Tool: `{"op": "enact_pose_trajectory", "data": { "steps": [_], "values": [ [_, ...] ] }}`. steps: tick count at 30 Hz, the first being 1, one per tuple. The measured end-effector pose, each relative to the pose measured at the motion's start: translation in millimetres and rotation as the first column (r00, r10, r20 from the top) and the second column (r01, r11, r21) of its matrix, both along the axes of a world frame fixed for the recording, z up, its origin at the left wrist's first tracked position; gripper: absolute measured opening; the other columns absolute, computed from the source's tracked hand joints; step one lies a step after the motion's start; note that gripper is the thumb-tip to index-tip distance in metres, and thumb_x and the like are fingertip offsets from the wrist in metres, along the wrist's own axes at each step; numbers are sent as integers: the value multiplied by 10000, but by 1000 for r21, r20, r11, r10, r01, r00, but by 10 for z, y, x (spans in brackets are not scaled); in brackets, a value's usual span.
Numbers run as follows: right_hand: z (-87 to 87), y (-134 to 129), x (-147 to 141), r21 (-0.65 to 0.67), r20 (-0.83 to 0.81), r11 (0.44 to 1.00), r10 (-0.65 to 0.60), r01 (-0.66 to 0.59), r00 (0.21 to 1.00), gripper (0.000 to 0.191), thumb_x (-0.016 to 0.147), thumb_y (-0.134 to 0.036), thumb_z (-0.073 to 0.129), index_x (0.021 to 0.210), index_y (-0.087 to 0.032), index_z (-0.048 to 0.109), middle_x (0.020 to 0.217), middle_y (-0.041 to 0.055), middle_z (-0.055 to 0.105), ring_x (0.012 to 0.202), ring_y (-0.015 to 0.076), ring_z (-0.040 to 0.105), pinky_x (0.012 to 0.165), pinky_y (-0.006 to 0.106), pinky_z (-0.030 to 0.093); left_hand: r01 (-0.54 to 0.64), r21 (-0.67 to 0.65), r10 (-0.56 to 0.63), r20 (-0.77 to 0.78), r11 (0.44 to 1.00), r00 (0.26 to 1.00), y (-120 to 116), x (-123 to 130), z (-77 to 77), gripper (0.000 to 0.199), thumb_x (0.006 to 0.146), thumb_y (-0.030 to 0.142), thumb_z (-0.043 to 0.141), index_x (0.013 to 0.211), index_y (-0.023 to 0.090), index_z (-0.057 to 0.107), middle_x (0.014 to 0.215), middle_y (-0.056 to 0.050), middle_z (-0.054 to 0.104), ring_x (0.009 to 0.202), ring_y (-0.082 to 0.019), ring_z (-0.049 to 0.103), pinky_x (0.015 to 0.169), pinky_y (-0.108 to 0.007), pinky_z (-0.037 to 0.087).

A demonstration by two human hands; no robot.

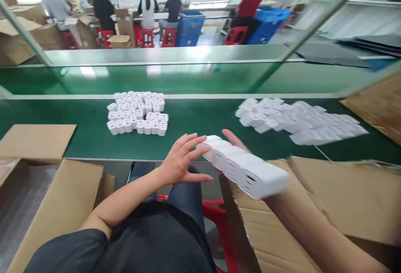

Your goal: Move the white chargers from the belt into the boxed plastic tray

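A row of several white plastic blocks with small slots [244, 166] rests along my right hand [234, 141] and forearm, tilted down to the right. That hand is mostly hidden beneath the row, with a finger showing behind it. My left hand [185, 158] has its fingers spread, the fingertips at the row's left end. On the green table [200, 118], many similar white blocks [138, 112] stand grouped at the left. More white blocks [294, 120], blurred, lie in a long cluster at the right.
Open cardboard boxes flank me at the left [59, 206] and right [282, 223]. A cardboard flap [37, 141] lies over the table's left edge. A red stool [221, 227] is below me. Beyond the rail, people sit near blue bins [189, 28].
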State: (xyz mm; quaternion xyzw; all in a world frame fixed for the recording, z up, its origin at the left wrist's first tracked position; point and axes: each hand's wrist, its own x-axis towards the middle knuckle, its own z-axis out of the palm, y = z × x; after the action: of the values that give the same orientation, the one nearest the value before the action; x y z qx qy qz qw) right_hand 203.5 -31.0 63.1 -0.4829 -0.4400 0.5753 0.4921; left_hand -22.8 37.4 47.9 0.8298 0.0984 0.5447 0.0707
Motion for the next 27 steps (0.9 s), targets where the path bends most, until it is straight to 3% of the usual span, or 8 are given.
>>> {"op": "enact_pose_trajectory", "data": {
  "steps": [3, 6, 11, 15, 19, 22, 24, 27],
  "values": [
    [-152, 492, -930, -115, -198, 970, 189, -215, 962, 946, 738, -502, 746, 1548, -343, 284, 1435, 100, 493, 813, 197, 654, 670, 345, 589, -97, 68, 101, -56, 993, 993, 211, -539, -76, 828, 911, 662, 535, 1545, 192, 286, 1382, -156, 544, 1380, -257, 435, 1164, -451, 345],
    [-366, 729, -1611, -114, -316, 932, 294, -344, 902, 764, 789, -536, 644, 1476, -295, 415, 1486, 100, 440, 905, 202, 647, 723, 344, 582, -224, 35, 227, -103, 974, 968, 294, -1005, -198, 794, 898, 744, 472, 1474, 201, 414, 1291, -124, 618, 1205, -233, 571, 1047, -401, 410],
    [-707, 903, -2179, -29, -380, 930, 328, -365, 865, 639, 717, -670, 674, 1186, -236, 643, 1185, 105, 643, 933, 243, 648, 760, 382, 591, -401, 3, 387, -270, 916, 882, 413, -1525, -323, 727, 933, 764, 340, 1350, 229, 599, 1136, -85, 684, 993, -193, 627, 825, -345, 419],
    [-776, 947, -2102, -39, -449, 895, 381, -443, 809, 483, 701, -553, 802, 1072, -271, 676, 1076, 67, 682, 904, 246, 668, 757, 412, 602, -448, -59, 391, -395, 892, 831, 525, -1616, -387, 730, 949, 759, 282, 1356, 244, 601, 1090, -72, 688, 955, -167, 632, 783, -326, 424],
    [-691, 985, -1806, -119, -303, 829, 493, -546, 815, 433, 844, -511, 713, 1190, -261, 639, 1170, 106, 654, 1002, 285, 663, 820, 457, 587, -442, -68, 361, -472, 894, 804, 616, -1540, -415, 681, 956, 738, 320, 1375, 269, 582, 1035, -43, 693, 894, -141, 631, 711, -300, 401],
    [-635, 955, -1636, -126, -149, 912, 371, -390, 917, 513, 825, -463, 747, 1266, -249, 593, 1086, 91, 648, 887, 231, 647, 741, 373, 580, -438, -18, 378, -474, 899, 795, 641, -1464, -354, 632, 960, 724, 337, 1377, 310, 571, 984, -13, 691, 837, -129, 610, 644, -292, 346],
    [-628, 903, -1552, -84, -61, 965, 243, -247, 968, 532, 812, -426, 760, 1277, -236, 585, 914, 50, 634, 715, 166, 577, 622, 299, 535, -440, 26, 387, -526, 898, 758, 631, -1413, -287, 613, 952, 726, 355, 1386, 341, 554, 961, -10, 681, 819, -138, 593, 620, -291, 310],
    [-640, 822, -1448, -53, -13, 995, 89, -89, 996, 469, 816, -450, 728, 1203, -202, 632, 839, 43, 621, 578, 120, 461, 490, 253, 433, -433, 109, 402, -619, 895, 675, 631, -1357, -207, 595, 951, 711, 375, 1354, 324, 581, 911, -26, 661, 799, -163, 581, 620, -306, 289]
  ]
}}
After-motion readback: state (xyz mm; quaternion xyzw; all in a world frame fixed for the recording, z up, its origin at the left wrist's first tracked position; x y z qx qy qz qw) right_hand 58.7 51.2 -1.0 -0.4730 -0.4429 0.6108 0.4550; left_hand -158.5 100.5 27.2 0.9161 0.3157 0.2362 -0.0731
